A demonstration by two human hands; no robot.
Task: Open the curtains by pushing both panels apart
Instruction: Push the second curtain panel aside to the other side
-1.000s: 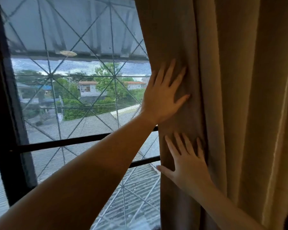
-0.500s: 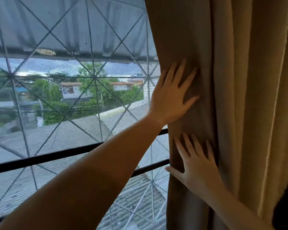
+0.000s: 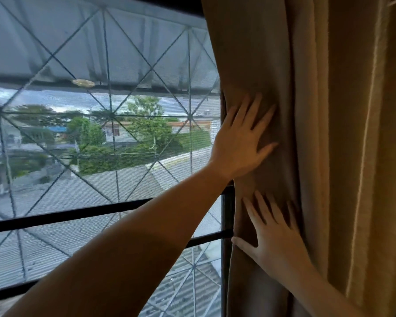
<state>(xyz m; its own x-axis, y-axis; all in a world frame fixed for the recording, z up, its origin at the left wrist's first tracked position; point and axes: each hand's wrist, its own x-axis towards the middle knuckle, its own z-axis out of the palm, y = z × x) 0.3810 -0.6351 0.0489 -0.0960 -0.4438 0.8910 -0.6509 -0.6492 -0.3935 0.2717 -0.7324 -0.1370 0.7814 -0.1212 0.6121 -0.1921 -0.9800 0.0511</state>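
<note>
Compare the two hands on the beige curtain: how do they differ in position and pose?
The left hand presses higher on the beige fabric curtain, its fingers pointing up and right. The right hand lies lower, fingers pointing up, thumb toward the window. The left arm crosses the window; the right arm comes from the bottom right. Both lie flat and open, fingers spread.

The curtain (image 3: 329,156) under both hands was a plain tan-brown, no print at all, going more golden in the folds off to the right of the hands. Left of the hands the window frame (image 3: 78,213) was black, and the grille (image 3: 105,65) behind it made a grey diamond-and-cross pattern. Past that were green trees (image 3: 146,124), a grey roof and one blue roof (image 3: 55,129).
</note>
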